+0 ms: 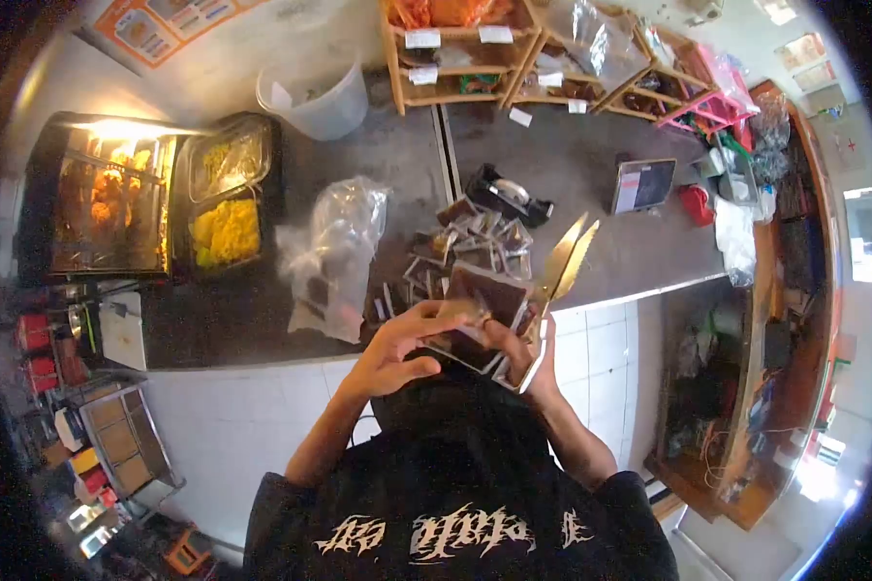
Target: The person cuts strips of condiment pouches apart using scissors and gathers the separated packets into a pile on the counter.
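My right hand (531,356) is closed round the pale handle of a pair of scissors (570,259). The blades point up and away and stand apart. Just left of the scissors, close to my chest, are flat clear-edged sachets (486,295) with dark brown contents. My left hand (402,347) reaches across them, its fingers stretched out and blurred at the tips, its thumb apart. A heap of similar small sachets (484,235) lies on the dark counter (407,145) beyond my hands. What supports the nearer sachets is partly hidden by my fingers.
Left of the heap lies a clear plastic bag (344,247). A tape dispenser (510,194) and a tablet (643,184) sit farther back. At left are a lit food case (111,208) and a tray of yellow food (227,232). Wooden shelves (460,73) line the back.
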{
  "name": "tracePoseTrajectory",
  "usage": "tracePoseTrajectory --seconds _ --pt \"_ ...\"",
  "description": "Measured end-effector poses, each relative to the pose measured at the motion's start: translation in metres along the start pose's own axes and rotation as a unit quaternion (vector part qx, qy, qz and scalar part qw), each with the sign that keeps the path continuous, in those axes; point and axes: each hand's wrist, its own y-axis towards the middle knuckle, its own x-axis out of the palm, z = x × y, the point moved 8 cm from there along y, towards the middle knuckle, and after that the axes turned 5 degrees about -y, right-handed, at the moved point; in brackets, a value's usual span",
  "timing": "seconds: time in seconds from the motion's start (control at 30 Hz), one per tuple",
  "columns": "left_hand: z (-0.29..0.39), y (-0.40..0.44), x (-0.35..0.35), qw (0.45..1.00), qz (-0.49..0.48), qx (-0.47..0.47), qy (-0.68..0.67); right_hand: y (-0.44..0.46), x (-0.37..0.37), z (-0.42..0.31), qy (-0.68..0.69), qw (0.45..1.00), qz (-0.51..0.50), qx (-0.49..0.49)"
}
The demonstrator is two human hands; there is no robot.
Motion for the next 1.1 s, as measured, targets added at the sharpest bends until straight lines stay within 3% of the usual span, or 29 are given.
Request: tracePoseTrajectory --seconds 0.03,0.07,0.13,0.27,0.4,0.5,0.73,0.83,0.93,1.1 --pt "-0.009 -0.004 0.004 0.992 0.035 -0.01 -0.121 -0.004 0.004 -0.004 -0.03 0.999 -0.002 -0.019" --pt "-0.02 -0.008 0.006 0.994 0.056 -0.067 -0.073 -0.008 0.008 -0.004 -0.08 0.994 -0.058 0.044" --pt "-0.034 -0.016 0.005 0.979 0.097 -0.179 0.022 -0.008 0.001 -0.007 -0.159 0.983 -0.087 0.026" --pt "-0.028 -0.014 -0.013 0.977 0.156 -0.147 -0.014 -0.032 -0.024 -0.003 -0.221 0.963 -0.154 0.013" --pt "-0.013 -0.003 -0.039 0.978 0.12 -0.168 0.024 -0.073 -0.035 0.004 -0.227 0.929 -0.27 0.112" --pt "0.004 0.017 -0.045 0.988 0.059 -0.132 0.056 -0.083 -0.031 0.004 -0.253 0.895 -0.32 0.184" --pt "0.038 0.051 -0.029 0.982 -0.085 -0.134 0.104 -0.078 -0.004 -0.015 -0.261 0.869 -0.405 0.116" --pt "0.04 0.055 -0.022 0.971 -0.115 -0.193 0.078 -0.079 0.0 -0.019 -0.251 0.873 -0.401 0.117" --pt "0.042 0.06 -0.016 0.974 -0.141 -0.143 0.105 -0.077 0.005 -0.027 -0.246 0.878 -0.395 0.116" --pt "0.043 0.066 -0.012 0.971 -0.15 -0.153 0.104 -0.076 -0.001 -0.023 -0.237 0.883 -0.387 0.119"
